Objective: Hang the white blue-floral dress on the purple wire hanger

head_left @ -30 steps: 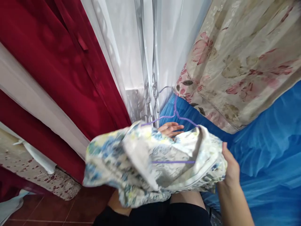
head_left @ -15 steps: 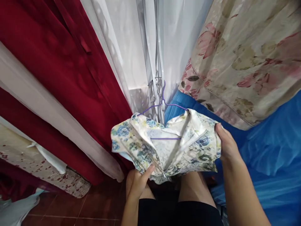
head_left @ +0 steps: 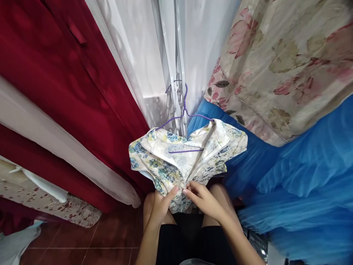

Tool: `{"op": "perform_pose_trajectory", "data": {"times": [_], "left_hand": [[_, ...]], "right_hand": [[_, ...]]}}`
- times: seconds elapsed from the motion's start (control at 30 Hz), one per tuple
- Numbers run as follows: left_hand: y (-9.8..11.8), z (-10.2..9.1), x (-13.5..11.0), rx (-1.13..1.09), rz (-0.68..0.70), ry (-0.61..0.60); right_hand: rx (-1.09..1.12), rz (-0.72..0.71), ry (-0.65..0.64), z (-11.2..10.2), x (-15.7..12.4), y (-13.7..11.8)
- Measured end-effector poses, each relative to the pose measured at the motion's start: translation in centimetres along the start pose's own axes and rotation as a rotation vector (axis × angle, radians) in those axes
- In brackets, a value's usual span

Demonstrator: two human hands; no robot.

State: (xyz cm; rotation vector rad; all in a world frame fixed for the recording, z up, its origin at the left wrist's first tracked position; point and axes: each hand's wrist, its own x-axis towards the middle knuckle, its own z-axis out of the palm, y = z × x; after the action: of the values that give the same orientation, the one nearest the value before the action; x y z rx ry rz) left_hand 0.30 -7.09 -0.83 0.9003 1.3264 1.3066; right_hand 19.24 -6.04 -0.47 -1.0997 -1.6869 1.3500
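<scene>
Head view (sole cam.): floral top is on a purple hanger, centre, just ahead of the legs; hook attachment can't be told. L hand & R hand meet at the btm of the neck opening, each grip pinched on the front edges; L fingers partly hidden under cloth. Step in hand, in my judgement: working the front closure; next move calls for edges lined up & a firm pinch. Appearance: off-white w/ blue, yellow & green print, collar spread, lower part bunched.
</scene>
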Motion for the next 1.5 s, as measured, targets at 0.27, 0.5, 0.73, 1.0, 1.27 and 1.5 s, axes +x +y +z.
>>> {"op": "perform_pose_trajectory", "data": {"times": [0.27, 0.5, 0.73, 1.0, 1.27, 1.5], "left_hand": [[-2.5, -2.1, 1.3, -0.061, 0.309, 0.513], [-4.2, 2.3, -0.9, 0.43, 0.552, 0.024], [-4.4, 6.1, -1.0, 0.497, 0.48, -0.213], [-0.3, 5.2, -1.1, 1.045, 0.609, -0.434], [3.1, 4.5, 1.5, 0.957, 0.739, -0.529], [14.6, 7.5, 5.7, 0.627, 1.068, -0.171]], "right_hand": [[0.205, 0.09, 0.14, -0.7, -0.3, 0.3], [0.3, 0.21, 0.131, -1.4, -1.8, -0.4], [0.314, 0.207, 0.224, -1.8, -1.4, -2.2], [0.527, -0.163, 0.405, -6.8, 7.1, -12.0], [0.463, -0.229, 0.485, -6.8, 7.3, -12.9], [0.317, -0.252, 0.444, -6.4, 6.2, -12.7]]}}
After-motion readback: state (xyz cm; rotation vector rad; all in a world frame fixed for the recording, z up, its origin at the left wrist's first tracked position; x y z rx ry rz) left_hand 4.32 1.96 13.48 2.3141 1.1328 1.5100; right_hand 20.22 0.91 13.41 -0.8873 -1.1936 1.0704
